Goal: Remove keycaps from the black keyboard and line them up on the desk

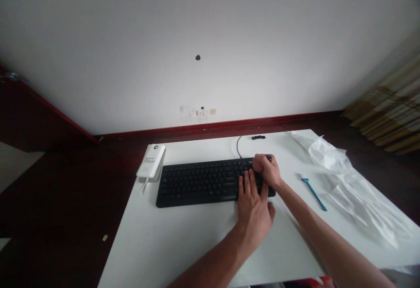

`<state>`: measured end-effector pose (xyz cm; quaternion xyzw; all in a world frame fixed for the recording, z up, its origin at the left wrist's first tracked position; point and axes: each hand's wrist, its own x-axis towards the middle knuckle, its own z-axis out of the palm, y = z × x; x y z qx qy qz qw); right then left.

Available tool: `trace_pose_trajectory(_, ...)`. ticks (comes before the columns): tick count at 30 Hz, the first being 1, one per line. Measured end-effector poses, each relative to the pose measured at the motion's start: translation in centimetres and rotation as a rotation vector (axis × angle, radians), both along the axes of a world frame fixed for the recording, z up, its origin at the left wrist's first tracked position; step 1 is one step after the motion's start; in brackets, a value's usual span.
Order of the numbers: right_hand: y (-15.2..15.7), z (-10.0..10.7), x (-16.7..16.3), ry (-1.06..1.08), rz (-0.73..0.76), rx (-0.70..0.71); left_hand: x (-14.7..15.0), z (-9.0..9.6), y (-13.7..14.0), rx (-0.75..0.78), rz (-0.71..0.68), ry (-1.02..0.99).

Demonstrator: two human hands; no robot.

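Note:
A black keyboard [197, 183] lies flat on the white table [183, 240], its cable running off the back. My left hand [254, 205] rests on the keyboard's right part with fingers stretched out and apart. Just beyond it, my right hand [267, 170] is closed in a fist over the keyboard's right end. A small dark thing shows at the top of that fist, but its kind is hidden. Behind the keyboard are small black pieces [258, 137]. To the right lies a small blue-handled brush [314, 194].
A white box-shaped device with a strap [151, 161] sits at the table's left edge. Crumpled translucent plastic [357, 192] spreads along the right side. Beyond the table are a wall with sockets [213, 111], a dark floor and a curtain [390, 104].

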<state>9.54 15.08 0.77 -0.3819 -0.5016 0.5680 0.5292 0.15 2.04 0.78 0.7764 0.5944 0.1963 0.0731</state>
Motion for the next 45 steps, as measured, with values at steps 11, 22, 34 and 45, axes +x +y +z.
trace_pose_trajectory(11,0.0,-0.3,0.3,-0.094,0.031,0.060,-0.1,0.3,0.0,-0.004,-0.009,-0.004)
trace_pose_trajectory(22,0.5,0.9,1.3,0.354,0.054,-0.123,0.2,-0.1,-0.4,0.024,-0.006,0.014)
trace_pose_trajectory(34,3.6,-0.1,6.3,0.761,-0.023,-0.240,2.3,-0.5,-2.6,0.016,-0.048,0.089)
trace_pose_trajectory(45,3.7,0.1,6.1,0.723,-0.029,-0.257,2.2,-0.3,-2.7,-0.004,-0.051,0.106)
